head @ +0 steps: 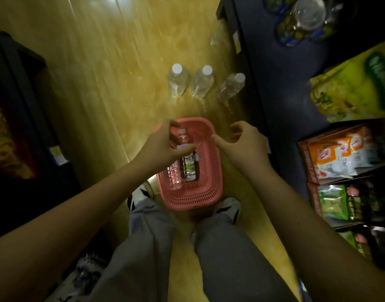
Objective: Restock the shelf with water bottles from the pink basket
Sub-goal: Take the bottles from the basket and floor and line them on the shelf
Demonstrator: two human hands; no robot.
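Head view shows your left hand [165, 142] reaching down over the pink basket [209, 192], its fingers curled above the cap end of a water bottle [183, 138] that lies inside; motion blur keeps you from telling whether the fingers actually hold it. Your right hand [241, 142] hovers just beside the basket's right rim, fingers loosely bent and holding nothing. A second clear bottle [173, 177] and a dark-labelled one [189, 168] lie side by side in the basket. The basket sits on the wooden floor [95, 83] between your shoes. Beyond it three water bottles [201, 81] stand in a row on the floor, near the dark shelf [274, 73] on your right, which holds snack bags [340, 158].
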